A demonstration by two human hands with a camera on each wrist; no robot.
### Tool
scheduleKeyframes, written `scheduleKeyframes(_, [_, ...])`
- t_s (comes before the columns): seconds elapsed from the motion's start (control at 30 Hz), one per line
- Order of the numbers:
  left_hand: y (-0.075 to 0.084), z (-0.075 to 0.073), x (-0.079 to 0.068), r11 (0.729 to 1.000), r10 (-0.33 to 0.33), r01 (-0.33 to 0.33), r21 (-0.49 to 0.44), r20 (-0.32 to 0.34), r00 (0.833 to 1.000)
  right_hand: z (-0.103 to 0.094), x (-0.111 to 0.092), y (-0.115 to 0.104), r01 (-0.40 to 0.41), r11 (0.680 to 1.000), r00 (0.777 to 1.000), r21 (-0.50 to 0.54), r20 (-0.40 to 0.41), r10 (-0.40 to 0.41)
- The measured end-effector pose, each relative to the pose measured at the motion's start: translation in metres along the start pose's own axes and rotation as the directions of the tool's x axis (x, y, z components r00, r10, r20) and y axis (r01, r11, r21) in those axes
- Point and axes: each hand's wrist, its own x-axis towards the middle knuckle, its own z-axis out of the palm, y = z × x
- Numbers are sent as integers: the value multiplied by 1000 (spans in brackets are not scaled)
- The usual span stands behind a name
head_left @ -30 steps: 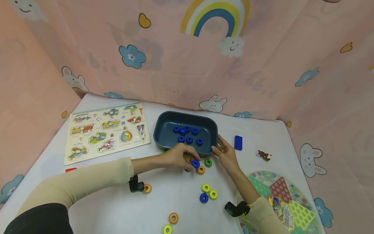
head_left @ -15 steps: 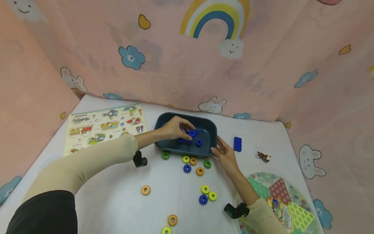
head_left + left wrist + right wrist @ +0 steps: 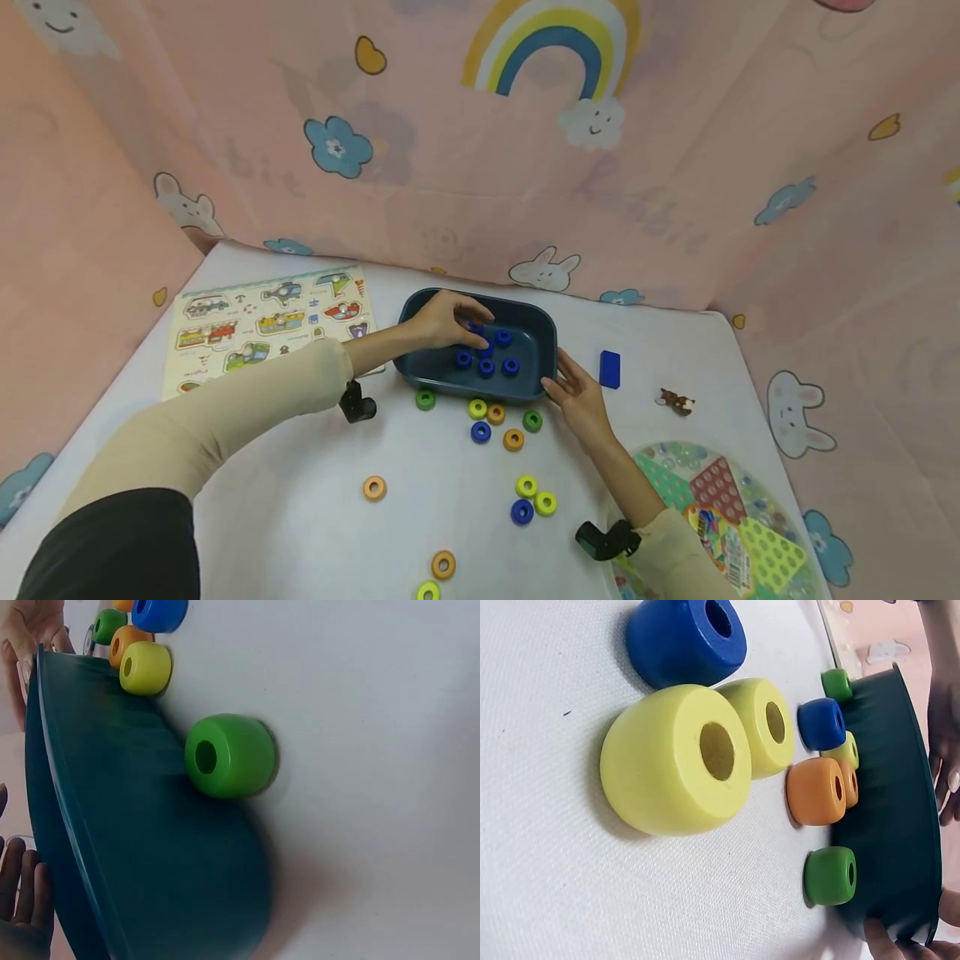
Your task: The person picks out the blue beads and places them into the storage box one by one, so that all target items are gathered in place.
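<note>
In the head view a dark teal tray (image 3: 536, 321) stands on the white table with several blue beads (image 3: 511, 367) in it. My left hand (image 3: 442, 321) is over the tray's left half, thumb and fingers apart. A blue bead (image 3: 486, 348) lies just below its thumb tip, and the hand covers part of the beads behind. In the left wrist view my left fingers (image 3: 26, 889) show past the tray's rim. My right hand (image 3: 581, 404) grips the tray's right end, with a finger (image 3: 881, 941) against the outer wall in the right wrist view.
Green (image 3: 425, 400), yellow (image 3: 477, 408), orange (image 3: 513, 439) and blue (image 3: 522, 512) beads lie in front of the tray. A picture puzzle board (image 3: 277, 321) is at left. At right are a blue block (image 3: 610, 369), a small brown figure (image 3: 677, 401) and a round patterned package (image 3: 720, 500).
My left hand carried a blue bead from the table into the tray, let it go and drew slightly left with fingers apart. My right hand stayed at the tray's right end.
</note>
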Motion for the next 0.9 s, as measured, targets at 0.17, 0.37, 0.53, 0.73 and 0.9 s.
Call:
scheduleKeyframes(0.17, [-3, -6, -9, 993, 39, -22, 119, -143, 989, 1, 1, 1, -5, 1000, 1000, -2, -5, 5])
scheduleKeyframes(0.37, [-20, -18, -26, 982, 19, 62, 179, -421, 907, 1, 0, 0, -12, 1000, 1000, -10, -10, 12])
scheduleKeyframes(0.53, [-42, -13, -47, 976, -171, 217, 32, -513, 841, 0, 0, 1, -28, 1000, 999, 5, -26, 28])
scheduleKeyframes(0.73, [-52, 1, -62, 962, -269, 255, -101, -537, 800, 4, -10, 8, -48, 999, 992, 19, -115, 50])
scheduleKeyframes(0.9, [-56, 5, -64, 959, -283, 238, -155, -582, 763, 15, -31, 11, -46, 998, 974, -31, -222, 38])
